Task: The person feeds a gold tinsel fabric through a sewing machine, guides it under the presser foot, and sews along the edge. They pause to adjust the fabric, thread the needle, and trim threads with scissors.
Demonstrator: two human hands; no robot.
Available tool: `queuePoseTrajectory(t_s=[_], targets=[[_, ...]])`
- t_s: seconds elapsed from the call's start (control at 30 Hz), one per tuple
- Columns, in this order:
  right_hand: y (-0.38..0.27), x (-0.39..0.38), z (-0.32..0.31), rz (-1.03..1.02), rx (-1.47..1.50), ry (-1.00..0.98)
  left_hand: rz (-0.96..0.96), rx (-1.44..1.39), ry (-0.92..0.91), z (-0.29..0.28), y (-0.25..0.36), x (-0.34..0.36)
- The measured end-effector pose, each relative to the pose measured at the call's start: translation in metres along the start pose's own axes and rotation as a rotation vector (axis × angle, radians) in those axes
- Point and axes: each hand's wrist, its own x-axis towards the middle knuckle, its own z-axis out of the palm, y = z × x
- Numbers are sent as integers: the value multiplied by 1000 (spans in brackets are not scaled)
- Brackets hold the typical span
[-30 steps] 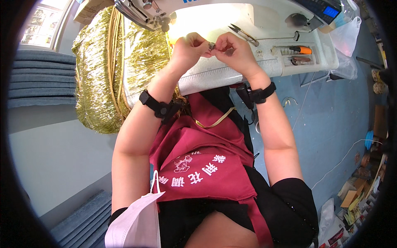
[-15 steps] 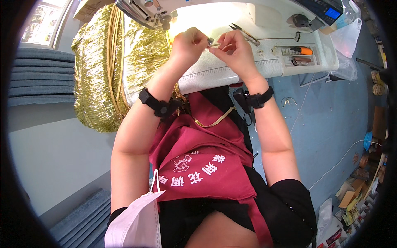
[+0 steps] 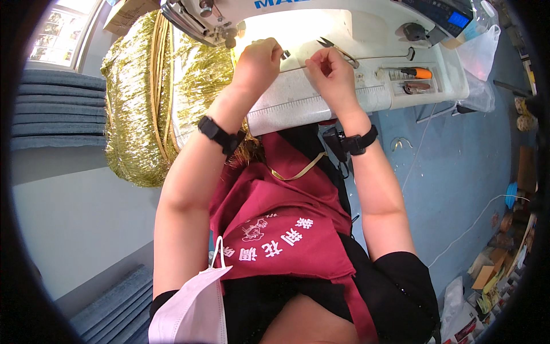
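Over the bed of a white sewing machine (image 3: 321,12), my left hand (image 3: 258,66) is closed on a small dark metal piece that looks like a bobbin case (image 3: 285,54); it sticks out by the fingertips. A little to the right, my right hand (image 3: 334,77) is closed in a pinch, apart from the left. Whatever its fingertips hold, if anything, is too small to see. Just behind the right hand lies a pair of scissors (image 3: 339,51) with dark blades.
Shiny gold fringe (image 3: 134,109) is heaped at the left of the machine. A recessed tray (image 3: 438,80) on the right holds an orange-handled screwdriver (image 3: 417,73). Stacked blue-grey fabric pieces (image 3: 57,109) lie far left. A plastic bag (image 3: 481,51) hangs at the right end.
My hands were together at the small metal piece and have drawn apart. The right hand moved slightly right and down; the metal piece stays with the left.
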Motion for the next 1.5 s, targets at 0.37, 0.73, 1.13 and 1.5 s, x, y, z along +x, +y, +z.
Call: queuePoseTrajectory(t_s=[0.37,0.73,1.13,1.5], targets=[[0,0,0,-18,-24,-25,8,175,-55,0,7,-11],[1,0,6,-239,-333,-25,88,317,14,-2,10,-14],[-77,21,-28,-422,-234,89,-42,-286,84,-9,11,-34],[-196,97,-81,-469,-336,142,15,-128,-260,22,39,28]])
